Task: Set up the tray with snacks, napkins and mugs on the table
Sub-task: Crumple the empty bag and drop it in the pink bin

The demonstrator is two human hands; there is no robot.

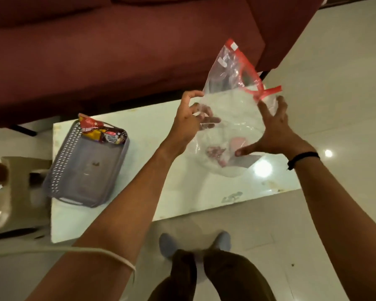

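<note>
A clear plastic bag with a red zip strip is held upright over the pale table. White and pink things lie in the bag's bottom; I cannot tell what they are. My left hand pinches the bag's left edge, its fingers partly behind the plastic. My right hand grips the right side with fingers spread. At the table's left end sits a grey perforated tray, with snack packets lying at its far end.
A dark red sofa stands right behind the table. A beige plastic stool is at the table's left end. My feet stand on the glossy tiled floor just in front of the table.
</note>
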